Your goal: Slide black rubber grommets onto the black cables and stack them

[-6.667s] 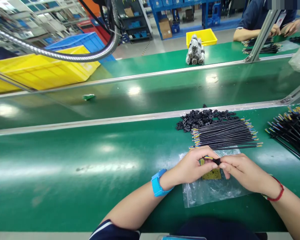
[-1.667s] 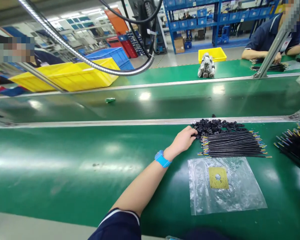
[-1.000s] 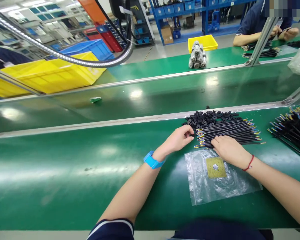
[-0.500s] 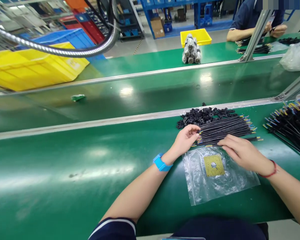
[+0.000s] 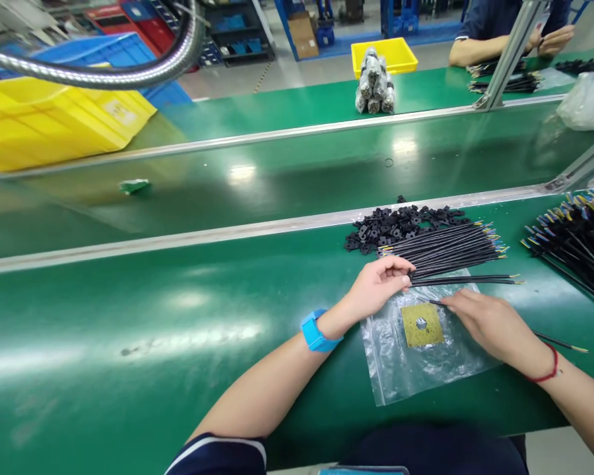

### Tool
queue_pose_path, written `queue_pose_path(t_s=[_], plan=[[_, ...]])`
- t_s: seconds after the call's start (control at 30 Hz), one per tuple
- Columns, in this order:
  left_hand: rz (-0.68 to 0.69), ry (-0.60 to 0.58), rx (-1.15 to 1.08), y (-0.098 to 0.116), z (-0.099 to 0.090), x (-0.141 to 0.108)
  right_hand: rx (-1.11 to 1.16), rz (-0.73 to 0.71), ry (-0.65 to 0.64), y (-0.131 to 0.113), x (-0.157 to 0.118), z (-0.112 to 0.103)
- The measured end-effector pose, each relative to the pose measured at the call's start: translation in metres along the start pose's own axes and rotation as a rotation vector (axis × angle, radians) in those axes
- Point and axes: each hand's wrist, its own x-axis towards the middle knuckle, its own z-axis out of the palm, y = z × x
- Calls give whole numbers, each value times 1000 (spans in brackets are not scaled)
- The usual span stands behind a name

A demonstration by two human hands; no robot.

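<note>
Black cables [image 5: 440, 247] with coloured wire ends lie side by side on the green bench. My left hand [image 5: 383, 284] pinches a small black piece at their near left corner, beside two cables lying apart from the bunch. To its right, my right hand [image 5: 490, 323] is closed on a single black cable [image 5: 560, 340], whose ends show on both sides of the hand. Under and between the hands is a clear zip bag [image 5: 386, 369] with a yellow square plate [image 5: 422, 325] that has a round hole. Small black clips [image 5: 391, 227] are heaped behind the cables.
A large cable pile [image 5: 584, 244] lies at the right. Metal rails [image 5: 178, 247] cross the bench. Farther back are yellow bins [image 5: 69, 122], wrapped bundles [image 5: 373, 86] and a yellow tray [image 5: 396, 56]. A person's hands [image 5: 554, 41] work at the upper right.
My right hand has moved nearer to me and to the right, drawing one cable away from the bunch. My left hand has shifted right, and more of the bunch's left ends show.
</note>
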Motion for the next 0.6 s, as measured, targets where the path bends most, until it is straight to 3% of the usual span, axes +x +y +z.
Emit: queue_pose_path(t_s=[0.1,0.2,0.6], plan=[[-47,-21,-22,1,2,-3,210,83,137,-2,3,-11],[-76,-45,-57,4,5,-6,278,102,208,-7,7,-18],[-79,-16,3,3,5,-8,178,43,152,-8,9,-9]])
